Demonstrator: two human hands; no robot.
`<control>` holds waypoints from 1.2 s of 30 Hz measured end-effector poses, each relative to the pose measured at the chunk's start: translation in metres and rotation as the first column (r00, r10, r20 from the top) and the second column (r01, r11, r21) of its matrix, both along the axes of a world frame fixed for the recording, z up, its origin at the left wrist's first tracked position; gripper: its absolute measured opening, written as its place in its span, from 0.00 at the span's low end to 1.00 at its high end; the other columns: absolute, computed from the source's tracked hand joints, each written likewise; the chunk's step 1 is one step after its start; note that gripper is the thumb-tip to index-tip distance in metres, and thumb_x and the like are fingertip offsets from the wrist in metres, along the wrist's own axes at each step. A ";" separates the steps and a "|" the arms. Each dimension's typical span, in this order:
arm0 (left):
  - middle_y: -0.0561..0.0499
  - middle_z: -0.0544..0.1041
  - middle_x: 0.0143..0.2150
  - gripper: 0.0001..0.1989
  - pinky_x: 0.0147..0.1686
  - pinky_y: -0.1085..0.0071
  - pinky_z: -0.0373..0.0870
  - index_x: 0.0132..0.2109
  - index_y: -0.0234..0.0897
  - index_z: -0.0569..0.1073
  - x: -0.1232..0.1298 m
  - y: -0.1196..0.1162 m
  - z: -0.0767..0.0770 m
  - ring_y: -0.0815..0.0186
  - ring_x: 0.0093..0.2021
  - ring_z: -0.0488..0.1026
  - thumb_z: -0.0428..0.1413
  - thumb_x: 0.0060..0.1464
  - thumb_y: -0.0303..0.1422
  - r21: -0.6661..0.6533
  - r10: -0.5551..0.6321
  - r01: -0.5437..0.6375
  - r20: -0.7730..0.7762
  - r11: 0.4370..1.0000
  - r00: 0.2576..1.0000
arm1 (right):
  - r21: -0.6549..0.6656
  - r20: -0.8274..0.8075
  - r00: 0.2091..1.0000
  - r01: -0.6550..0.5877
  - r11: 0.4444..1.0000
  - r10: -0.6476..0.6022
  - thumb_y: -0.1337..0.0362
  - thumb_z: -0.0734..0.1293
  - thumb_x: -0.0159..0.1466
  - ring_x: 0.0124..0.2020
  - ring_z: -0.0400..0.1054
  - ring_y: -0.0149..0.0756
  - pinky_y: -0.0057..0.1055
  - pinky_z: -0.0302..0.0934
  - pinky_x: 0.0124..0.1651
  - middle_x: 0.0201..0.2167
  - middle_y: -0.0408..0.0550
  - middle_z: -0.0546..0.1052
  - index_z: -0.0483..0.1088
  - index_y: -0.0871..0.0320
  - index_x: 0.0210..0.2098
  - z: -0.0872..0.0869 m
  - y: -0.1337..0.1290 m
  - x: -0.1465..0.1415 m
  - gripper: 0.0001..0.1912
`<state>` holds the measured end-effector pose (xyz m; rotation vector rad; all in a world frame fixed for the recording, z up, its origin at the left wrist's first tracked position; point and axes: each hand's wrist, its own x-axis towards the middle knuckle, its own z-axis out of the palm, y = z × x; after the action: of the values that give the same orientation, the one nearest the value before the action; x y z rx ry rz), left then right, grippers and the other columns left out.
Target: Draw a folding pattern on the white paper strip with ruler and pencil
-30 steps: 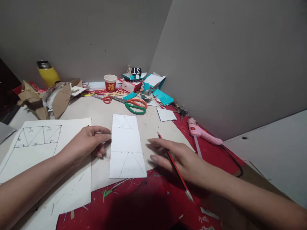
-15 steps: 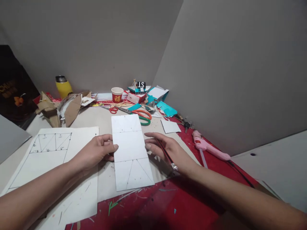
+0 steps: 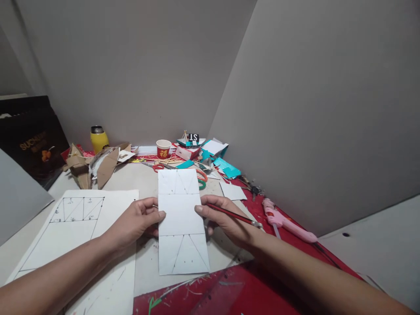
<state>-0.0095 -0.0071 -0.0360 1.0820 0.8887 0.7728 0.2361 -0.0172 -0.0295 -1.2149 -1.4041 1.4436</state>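
Note:
A white card strip (image 3: 182, 214) with pencil lines across and slanting near both ends is held up in front of me. My left hand (image 3: 139, 218) pinches its left edge, thumb on top. At the right edge, my right hand (image 3: 226, 216) grips the card with the thumb on its face. A dark red pencil (image 3: 234, 213) also rests in my right hand, pointing at the card. Left of the card lies a large white sheet (image 3: 114, 245) with a drawn frame of triangles and handwritten marks, partly covered by my left forearm.
Behind the card are scissors (image 3: 202, 176), a red paper cup (image 3: 163, 149), wooden sticks and teal card scraps (image 3: 226, 167). A pink glue gun (image 3: 288, 223) lies right on the red surface. Cut cardboard (image 3: 108, 168), a yellow bottle (image 3: 99, 139) and a dark bag (image 3: 33, 135) stand left.
My right hand has closed on the card's right edge, where its fingers were apart beside it. The card now sits straighter. The view has tilted up, so everything appears lower.

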 end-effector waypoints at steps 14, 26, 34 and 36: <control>0.41 0.83 0.37 0.23 0.36 0.65 0.73 0.48 0.34 0.80 0.002 -0.003 0.001 0.62 0.31 0.77 0.70 0.49 0.42 -0.026 -0.037 0.042 0.143 0.999 0.989 | -0.009 -0.081 0.996 -0.025 1.000 0.024 0.50 0.77 0.57 0.23 0.69 0.28 0.25 0.67 0.24 0.26 0.42 0.75 0.75 0.60 0.35 -0.001 -0.001 -0.007 0.19; 0.56 0.70 0.24 0.18 0.25 0.74 0.59 0.29 0.37 0.75 0.001 0.001 0.005 0.73 0.23 0.63 0.69 0.47 0.47 0.055 0.163 -0.169 0.096 0.984 0.982 | -0.060 -0.099 0.993 -0.077 0.995 0.071 0.50 0.77 0.56 0.21 0.68 0.27 0.25 0.66 0.25 0.24 0.41 0.74 0.73 0.59 0.32 -0.005 -0.004 -0.009 0.19; 0.56 0.68 0.23 0.19 0.25 0.74 0.59 0.28 0.37 0.74 0.000 0.000 0.005 0.72 0.23 0.62 0.69 0.46 0.47 0.065 0.177 -0.183 0.084 0.981 0.981 | -0.071 -0.115 0.993 -0.044 0.997 0.036 0.49 0.77 0.56 0.21 0.69 0.27 0.24 0.64 0.23 0.24 0.40 0.74 0.72 0.59 0.34 -0.012 -0.004 -0.010 0.20; 0.57 0.67 0.22 0.19 0.24 0.75 0.58 0.27 0.37 0.73 0.000 0.000 0.006 0.73 0.23 0.61 0.69 0.46 0.46 0.065 0.179 -0.184 0.084 0.981 0.980 | -0.069 -0.118 0.992 -0.046 0.997 0.038 0.49 0.77 0.56 0.21 0.68 0.27 0.24 0.65 0.23 0.24 0.40 0.74 0.72 0.59 0.33 -0.012 -0.004 -0.011 0.20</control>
<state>-0.0099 -0.0070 -0.0302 1.0365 0.9075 0.9991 0.2255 -0.0213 -0.0415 -1.1319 -1.3156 1.5805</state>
